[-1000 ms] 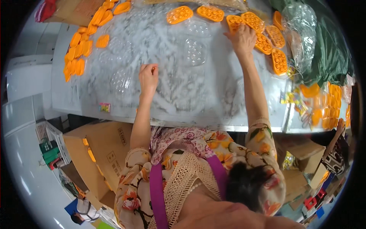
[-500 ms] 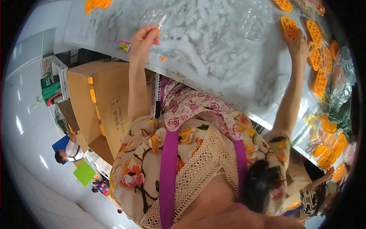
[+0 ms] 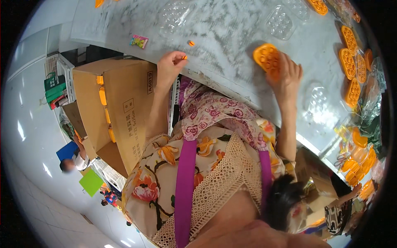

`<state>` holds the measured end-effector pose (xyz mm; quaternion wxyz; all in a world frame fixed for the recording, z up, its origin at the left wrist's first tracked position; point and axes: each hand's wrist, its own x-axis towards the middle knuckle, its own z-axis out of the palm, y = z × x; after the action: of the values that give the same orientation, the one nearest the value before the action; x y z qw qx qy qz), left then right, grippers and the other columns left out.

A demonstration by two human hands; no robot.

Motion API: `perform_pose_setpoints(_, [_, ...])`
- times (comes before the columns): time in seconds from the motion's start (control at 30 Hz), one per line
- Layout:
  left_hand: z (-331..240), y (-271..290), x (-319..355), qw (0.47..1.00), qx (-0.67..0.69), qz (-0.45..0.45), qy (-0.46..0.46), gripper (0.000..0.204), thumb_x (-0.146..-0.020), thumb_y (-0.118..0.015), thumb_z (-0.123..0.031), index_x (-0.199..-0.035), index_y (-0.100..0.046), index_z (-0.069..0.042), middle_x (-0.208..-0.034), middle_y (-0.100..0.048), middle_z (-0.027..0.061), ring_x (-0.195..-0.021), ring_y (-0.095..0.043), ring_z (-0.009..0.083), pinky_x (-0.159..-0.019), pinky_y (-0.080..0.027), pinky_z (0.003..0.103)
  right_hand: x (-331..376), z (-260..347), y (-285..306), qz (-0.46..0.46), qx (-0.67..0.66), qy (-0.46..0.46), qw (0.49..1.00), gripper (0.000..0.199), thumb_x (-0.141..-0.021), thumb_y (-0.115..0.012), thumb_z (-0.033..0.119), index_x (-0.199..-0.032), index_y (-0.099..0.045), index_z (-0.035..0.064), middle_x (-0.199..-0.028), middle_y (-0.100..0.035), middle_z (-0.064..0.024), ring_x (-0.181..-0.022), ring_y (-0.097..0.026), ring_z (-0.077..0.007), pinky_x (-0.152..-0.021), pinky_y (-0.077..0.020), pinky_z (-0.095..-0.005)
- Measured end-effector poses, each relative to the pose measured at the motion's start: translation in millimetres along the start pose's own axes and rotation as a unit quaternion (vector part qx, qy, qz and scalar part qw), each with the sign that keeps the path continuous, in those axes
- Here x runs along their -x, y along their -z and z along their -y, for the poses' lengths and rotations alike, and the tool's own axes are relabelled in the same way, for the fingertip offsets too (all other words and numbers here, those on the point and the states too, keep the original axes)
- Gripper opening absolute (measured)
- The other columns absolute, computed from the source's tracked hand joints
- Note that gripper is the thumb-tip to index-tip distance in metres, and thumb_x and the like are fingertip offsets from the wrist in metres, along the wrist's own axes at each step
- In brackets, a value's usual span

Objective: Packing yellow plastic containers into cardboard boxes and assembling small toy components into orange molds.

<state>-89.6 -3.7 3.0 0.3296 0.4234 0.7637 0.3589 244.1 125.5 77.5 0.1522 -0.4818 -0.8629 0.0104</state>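
My left hand (image 3: 170, 70) is closed in a pinch over the table's near edge. Between its thumb and forefinger is a small orange piece (image 3: 185, 57). A similar small orange piece (image 3: 191, 43) lies on the table just beyond it. My right hand (image 3: 288, 78) grips an orange tray (image 3: 266, 57) with rounded ends and rows of round hollows, held tilted above the tabletop. The fingers wrap its right end and hide part of it. Left of my left hand lies a small pink and green packet (image 3: 139, 41).
Clear moulded plastic shells (image 3: 280, 22) lie on the grey table (image 3: 231, 53). Several orange trays (image 3: 347, 63) stand at the right, beside clear plastic bags (image 3: 372, 89). A cardboard box (image 3: 120, 103) with orange things inside is at my left. Other people are in the background.
My right hand has brought an orange tray leftward from the group at the right. My left hand has come nearer the table's front edge, away from the clear shell. The view has shifted slightly.
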Motion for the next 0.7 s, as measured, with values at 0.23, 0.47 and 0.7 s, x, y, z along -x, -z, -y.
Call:
perform_pose_setpoints(0.23, [-26, 30, 24, 0.992, 0.097, -0.067, 0.034, 0.015, -0.084, -0.066, -0.003, -0.098, -0.068, 0.001, -0.087, -0.069, 0.0029, -0.075, -0.061, 0.0072, -0.068, -0.049, 0.021, -25, 33, -8, -0.001, -0.221, -0.035, 0.975, 0.062, -0.068, -0.079, 0.013, -0.125, -0.053, 0.0065, -0.117, -0.06, -0.0132, -0.108, -0.056, -0.0293, -0.096, -0.0401, -0.0429])
perform_pose_setpoints(0.47, [-99, -2, 7, 0.959, 0.267, 0.088, 0.026, 0.021, -0.083, -0.066, -0.001, -0.104, -0.068, 0.001, -0.087, -0.068, 0.003, -0.064, -0.054, 0.0047, -0.055, -0.042, 0.017, 11, -20, 26, -0.075, -0.181, -0.158, 0.968, 0.04, -0.078, -0.072, 0.008, -0.116, -0.061, 0.0059, -0.114, -0.063, -0.0133, -0.102, -0.06, -0.0287, -0.086, -0.0483, -0.0369])
perform_pose_setpoints(0.7, [-104, -3, -2, 0.982, 0.153, 0.079, -0.082, 0.018, -0.081, -0.067, 0.001, -0.098, -0.07, -0.002, -0.085, -0.07, 0.0033, -0.065, -0.059, 0.0063, -0.055, -0.047, 0.02, 41, -9, 6, -0.036, -0.094, -0.18, 0.978, 0.051, -0.071, -0.078, 0.017, -0.118, -0.059, 0.0076, -0.133, -0.048, -0.0151, -0.118, -0.046, -0.0345, -0.097, -0.0415, -0.0422])
